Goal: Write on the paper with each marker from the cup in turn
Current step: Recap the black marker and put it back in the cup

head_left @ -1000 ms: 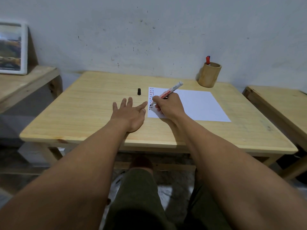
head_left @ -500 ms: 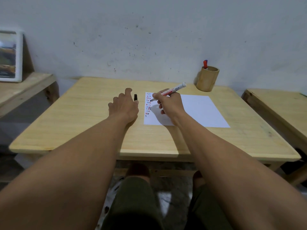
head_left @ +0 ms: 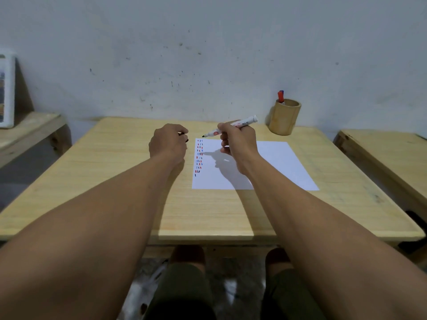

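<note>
The fingers of the right hand were pinched narrowly round the barrel of a white marker, which was uncapped, its dark tip pointing toward nine o'clock and hanging in the air just above the far left corner of the paper. The marker's white butt end stuck out past the knuckles toward three o'clock, tilted slightly upward. The hand was lifted clear of the sheet and threw a shadow onto it.

The fingers of the left hand were curled tightly inward around a small black cap, only a sliver of which showed at the fingertips; the hand sat just to the nine o'clock side of the sheet's left edge, and I could not tell whether it touched the wood.

The white sheet lay flat on the tabletop, a little right of centre. Down its left margin ran a column of short dashes in red, blue and black; the rest of the page was unmarked.

At about one o'clock from the sheet, near the far right corner of the tabletop and well apart from both hands, stood a round wooden cup, upright. A marker with a red cap stood in it, leaning against the left of the rim.

Both bare forearms reached in from the six o'clock edge. Lower wooden benches flanked the tabletop on either side, and a framed picture leaned against the wall on the left one.
</note>
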### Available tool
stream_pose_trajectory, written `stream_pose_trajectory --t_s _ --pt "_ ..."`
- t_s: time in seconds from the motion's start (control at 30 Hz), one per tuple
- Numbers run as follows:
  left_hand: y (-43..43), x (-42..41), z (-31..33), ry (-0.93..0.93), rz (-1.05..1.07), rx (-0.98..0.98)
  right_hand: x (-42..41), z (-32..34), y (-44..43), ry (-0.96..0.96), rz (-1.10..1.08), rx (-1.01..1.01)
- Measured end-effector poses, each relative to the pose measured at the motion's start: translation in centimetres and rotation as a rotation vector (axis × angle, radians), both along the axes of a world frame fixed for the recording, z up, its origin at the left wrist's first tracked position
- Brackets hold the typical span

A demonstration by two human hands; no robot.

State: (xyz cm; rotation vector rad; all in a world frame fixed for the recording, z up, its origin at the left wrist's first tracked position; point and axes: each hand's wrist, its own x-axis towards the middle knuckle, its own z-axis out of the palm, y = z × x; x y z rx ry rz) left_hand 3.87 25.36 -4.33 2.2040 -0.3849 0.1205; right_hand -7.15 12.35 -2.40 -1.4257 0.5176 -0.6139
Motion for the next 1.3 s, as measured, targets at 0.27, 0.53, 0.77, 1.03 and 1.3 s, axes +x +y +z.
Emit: stream_pose_trajectory --t_s 0.27,0.53,0.77,1.03,1.3 --pt "-1.8 -0.6 4.1 0.174 -0.045 -0.450 -0.3 3.5 -0.5 -0.129 -0.017 0.166" --pt "-3.9 -2.2 7.0 0.299 -0.164 -0.575 -1.2 4.9 -1.1 -0.224 -0.043 0.213" --pt "-4.2 -3.2 8.2 0.341 -0.193 -0.556 -1.9 5.0 -2.2 -0.267 -0.031 0.260" --pt "-4.5 -3.6 9.0 0.405 -0.221 -0.616 -2.6 5.3 -2.7 -0.241 0.013 0.220" --pt "-4.9 -3.3 9.2 0.323 -0.204 -0.625 -3.5 5.5 -4.5 -0.034 0.081 -0.078"
